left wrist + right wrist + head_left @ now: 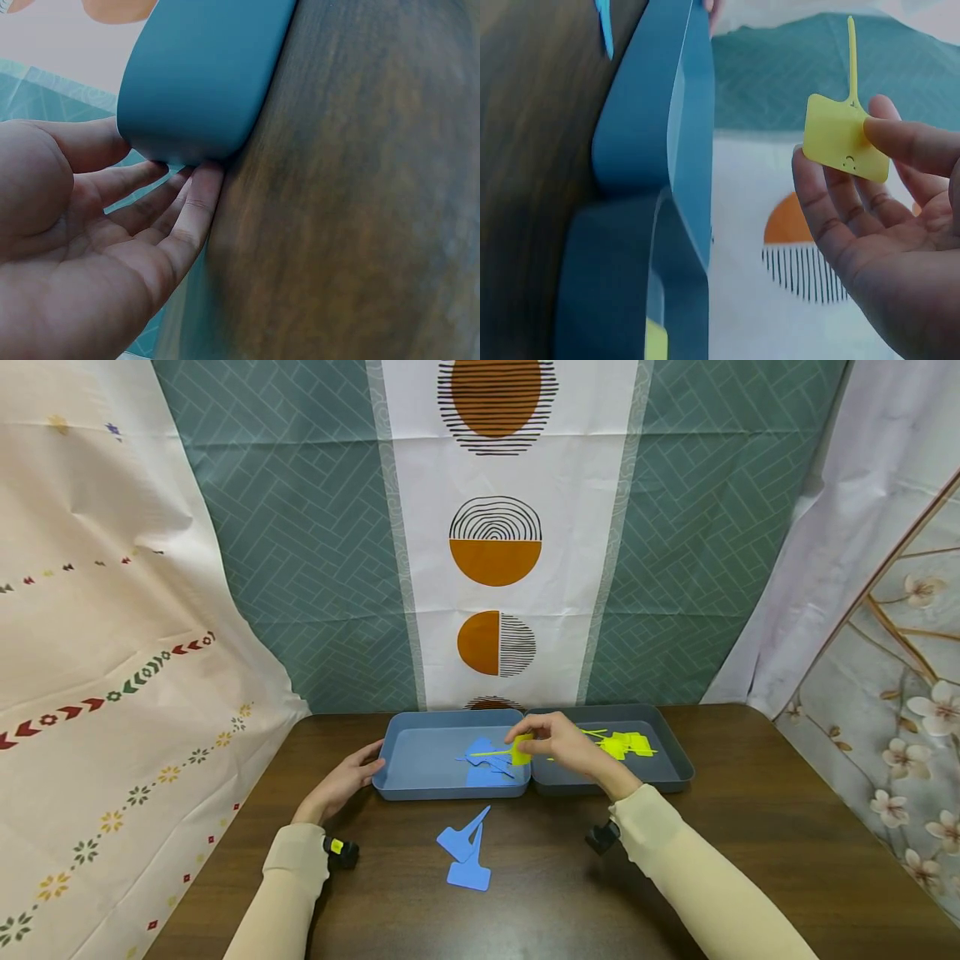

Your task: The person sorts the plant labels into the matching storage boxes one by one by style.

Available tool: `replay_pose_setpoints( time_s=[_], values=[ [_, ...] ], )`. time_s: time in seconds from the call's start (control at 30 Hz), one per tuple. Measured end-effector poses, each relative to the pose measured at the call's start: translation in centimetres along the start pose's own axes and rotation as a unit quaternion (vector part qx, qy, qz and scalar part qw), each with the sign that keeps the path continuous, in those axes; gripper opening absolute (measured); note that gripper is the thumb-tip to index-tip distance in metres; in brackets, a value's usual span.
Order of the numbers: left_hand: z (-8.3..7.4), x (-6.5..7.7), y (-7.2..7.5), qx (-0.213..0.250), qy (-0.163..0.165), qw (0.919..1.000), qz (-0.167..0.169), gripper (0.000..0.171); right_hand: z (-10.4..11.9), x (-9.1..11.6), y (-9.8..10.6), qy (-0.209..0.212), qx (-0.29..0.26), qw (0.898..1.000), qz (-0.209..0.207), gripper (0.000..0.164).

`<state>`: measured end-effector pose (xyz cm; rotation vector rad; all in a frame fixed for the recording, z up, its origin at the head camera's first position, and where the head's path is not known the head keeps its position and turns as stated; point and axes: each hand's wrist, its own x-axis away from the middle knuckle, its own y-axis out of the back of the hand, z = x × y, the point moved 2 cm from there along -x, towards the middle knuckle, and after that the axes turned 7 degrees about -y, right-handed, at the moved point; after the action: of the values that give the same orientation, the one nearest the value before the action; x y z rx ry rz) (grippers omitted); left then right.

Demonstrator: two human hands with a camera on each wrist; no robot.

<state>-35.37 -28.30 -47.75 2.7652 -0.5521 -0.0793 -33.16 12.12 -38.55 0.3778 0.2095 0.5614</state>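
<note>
My right hand (pixel 564 743) pinches a yellow T-shaped plant label (pixel 845 139) between thumb and fingers, its thin stem pointing away from the palm. In the head view the label overlaps the right end of the blue tray (pixel 420 756). Several blue plant labels (pixel 491 775) lie in that tray's right part. At the tray's left end, my left hand (pixel 341 785) touches the outer wall with fairly straight fingers (pixel 199 199). Beside the blue tray, the dark grey tray (pixel 678 770) holds a pile of yellow labels (pixel 630 743), partly hidden behind the right hand.
Two blue plant labels (pixel 470 872) lie partly overlapping on the dark wooden table (pixel 540 893), in front of the trays. A patterned cloth (pixel 495 560) hangs behind the trays. Other cloths border the table on the left and right.
</note>
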Motion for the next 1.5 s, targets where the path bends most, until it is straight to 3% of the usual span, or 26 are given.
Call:
replay_pose_setpoints(
  time_s=[0.43, 0.83, 1.03, 1.5],
  values=[
    [-0.3, 0.1, -0.1, 0.017, -0.003, 0.9999, -0.003, 0.062, -1.3, 0.6, 6.3, -0.053, 0.045, 0.996, -0.055, 0.022],
    [-0.3, 0.2, 0.0, 0.018, -0.008, 0.9998, -0.005, 0.061, -4.3, 1.6, 11.5, -0.127, 0.081, 0.982, -0.116, 0.028],
    [-0.2, 0.1, 0.0, 0.021, -0.008, 0.9997, -0.007, 0.06, -5.4, 2.1, 13.0, -0.146, 0.088, 0.978, -0.121, 0.031],
    [-0.2, 0.2, 0.0, 0.024, -0.008, 0.9996, -0.008, 0.06, -5.6, 2.0, 15.7, -0.176, 0.126, 0.972, -0.089, 0.034]
  ],
)
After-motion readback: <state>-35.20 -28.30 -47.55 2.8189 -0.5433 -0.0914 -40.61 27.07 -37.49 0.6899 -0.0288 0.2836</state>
